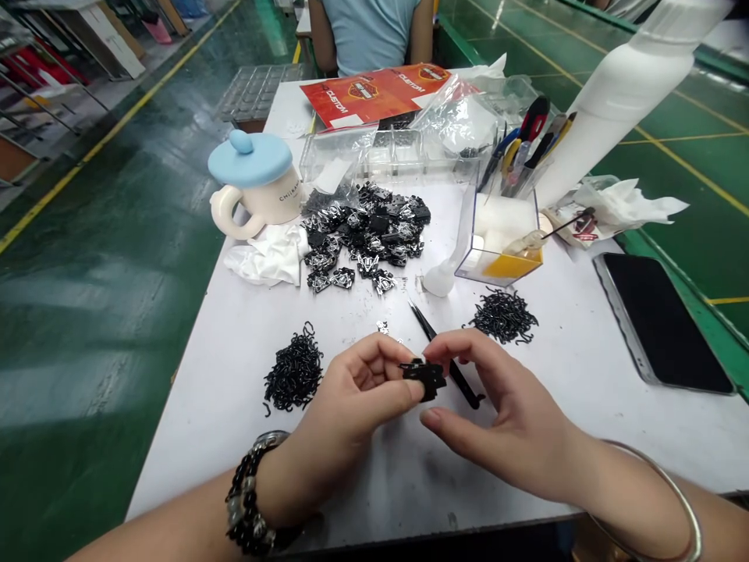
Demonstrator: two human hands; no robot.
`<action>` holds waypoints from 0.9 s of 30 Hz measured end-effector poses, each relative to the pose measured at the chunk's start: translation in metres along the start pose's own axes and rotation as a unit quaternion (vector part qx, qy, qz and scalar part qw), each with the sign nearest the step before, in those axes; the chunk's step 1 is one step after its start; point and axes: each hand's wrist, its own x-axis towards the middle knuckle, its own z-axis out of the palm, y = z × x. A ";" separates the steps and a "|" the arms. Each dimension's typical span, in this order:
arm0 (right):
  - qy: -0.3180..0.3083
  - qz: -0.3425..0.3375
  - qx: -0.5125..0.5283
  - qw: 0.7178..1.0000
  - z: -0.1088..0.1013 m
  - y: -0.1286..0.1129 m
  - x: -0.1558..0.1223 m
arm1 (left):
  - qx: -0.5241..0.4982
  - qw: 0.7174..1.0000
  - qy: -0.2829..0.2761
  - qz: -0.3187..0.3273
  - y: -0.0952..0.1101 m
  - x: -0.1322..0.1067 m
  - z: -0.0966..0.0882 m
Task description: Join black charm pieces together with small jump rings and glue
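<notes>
My left hand (pixel 356 398) pinches a small black plastic piece (pixel 424 376) between thumb and fingers above the white table (pixel 234 328). My right hand (pixel 497 414) touches the same piece with its fingertips and holds black tweezers (pixel 445 355), whose tip points up and away from me. A pile of black and silver badge parts (pixel 366 234) lies at the table's middle. One heap of small black hooks (pixel 296 373) sits left of my hands, another heap (pixel 504 316) lies to the right.
A cream mug with a blue lid (pixel 254 183) stands at the left beside a white cloth (pixel 269 256). A clear box of tools (pixel 503 234), plastic trays (pixel 374 156), a red package (pixel 374 94) and a dark tablet (pixel 661 320) surround the work. A person in a blue shirt (pixel 368 31) sits opposite.
</notes>
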 end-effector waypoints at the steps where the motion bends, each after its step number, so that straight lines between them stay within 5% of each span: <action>1: 0.011 -0.014 -0.006 1.000 0.001 0.001 -0.001 | -0.046 0.998 -0.001 -0.033 0.000 0.000 0.001; 9: 0.022 -0.051 -0.023 0.998 0.011 0.002 0.001 | -0.188 0.975 -0.015 -0.114 -0.002 -0.001 0.008; 27: 0.024 -0.091 -0.117 0.989 0.018 0.001 0.000 | -0.147 0.984 0.021 -0.099 -0.005 -0.003 0.010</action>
